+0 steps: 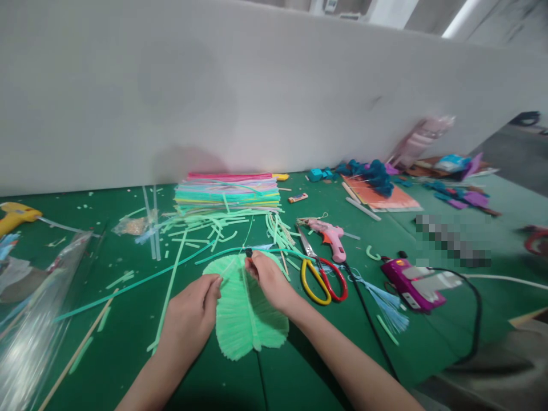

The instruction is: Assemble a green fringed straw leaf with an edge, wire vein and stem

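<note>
A light green leaf shape of fuzzy pipe cleaners [234, 319], with a raised midrib and a notched lower edge, is in front of me above the green table. My left hand [194, 308] pinches its upper left edge between thumb and fingers. At the top of the midrib, my right hand [268, 279] is closed on a small black piece [248, 252], mostly hidden by the fingers. Its kind cannot be made out. Just beyond lies a long teal pipe cleaner [222, 253]. Scissors [319, 271] with one yellow and one red handle lie right of my right hand.
Behind the leaf lies a stack of coloured pipe cleaners [229, 194] with green offcuts around it. A pink glue gun [329, 234] and a purple power strip [411, 285] with cables are to the right. A yellow glue gun [19, 217] lies far left, near clear plastic wrap [47, 319].
</note>
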{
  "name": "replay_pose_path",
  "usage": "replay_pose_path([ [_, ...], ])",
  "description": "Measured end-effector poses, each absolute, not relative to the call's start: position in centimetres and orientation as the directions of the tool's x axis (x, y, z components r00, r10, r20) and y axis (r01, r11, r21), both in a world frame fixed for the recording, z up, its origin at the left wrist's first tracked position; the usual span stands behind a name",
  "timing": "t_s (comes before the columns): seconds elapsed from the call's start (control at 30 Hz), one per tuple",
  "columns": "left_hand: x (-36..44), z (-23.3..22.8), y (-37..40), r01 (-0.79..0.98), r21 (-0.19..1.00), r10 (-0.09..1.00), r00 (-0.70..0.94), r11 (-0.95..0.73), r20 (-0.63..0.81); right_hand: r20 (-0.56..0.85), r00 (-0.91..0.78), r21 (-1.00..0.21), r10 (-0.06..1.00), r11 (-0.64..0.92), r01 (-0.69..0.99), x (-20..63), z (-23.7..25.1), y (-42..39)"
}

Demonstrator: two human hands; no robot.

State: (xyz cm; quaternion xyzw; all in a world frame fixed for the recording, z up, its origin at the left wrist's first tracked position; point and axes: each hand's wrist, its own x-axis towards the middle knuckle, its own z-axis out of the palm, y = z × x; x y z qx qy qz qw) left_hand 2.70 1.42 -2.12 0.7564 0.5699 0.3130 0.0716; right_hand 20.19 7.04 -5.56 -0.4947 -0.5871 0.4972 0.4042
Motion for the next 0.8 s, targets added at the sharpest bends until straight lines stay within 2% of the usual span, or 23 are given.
replay_pose_path([
  [0.4, 2.75, -2.19, 1.42, 0.813, 0.454, 0.896, 0.176, -0.365, 0.407, -0.012, -0.183, -0.987, 0.983, 0.017, 0.157, 20.42, -5.14, 7.07],
  [0.8, 2.76, -2.36, 1.39, 0.801, 0.463, 0.891, 0.182, -0.379, 0.415, -0.079, -0.164, -0.984, 0.983, -0.051, 0.169, 20.57, -4.90, 7.22],
])
